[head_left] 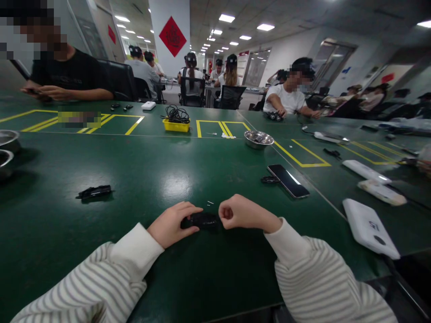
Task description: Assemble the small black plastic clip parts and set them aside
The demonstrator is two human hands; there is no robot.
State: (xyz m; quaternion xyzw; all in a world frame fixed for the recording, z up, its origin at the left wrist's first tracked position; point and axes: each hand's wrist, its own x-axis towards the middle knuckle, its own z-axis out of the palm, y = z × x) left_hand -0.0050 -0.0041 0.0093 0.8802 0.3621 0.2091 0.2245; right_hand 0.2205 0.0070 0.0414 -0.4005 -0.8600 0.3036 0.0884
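A small black object (204, 220) lies on the green table (161, 278) in front of me. My left hand (177, 222) is around its left end, thumb and fingers on either side of it. Just off its right end, my right hand (237, 213) is curled with the fingers closed; whatever they may hold is hidden. Two thin pale slivers (210, 203) lie on the table just beyond the black object. Another black object (96, 192) rests farther to the left.
A phone (288, 181) lies at the right, beside a small black piece (270, 180). Beyond are a metal bowl (258, 139) and a yellow tray (176, 126) with black cables. White devices (370, 229) line the right side. People sit across the table.
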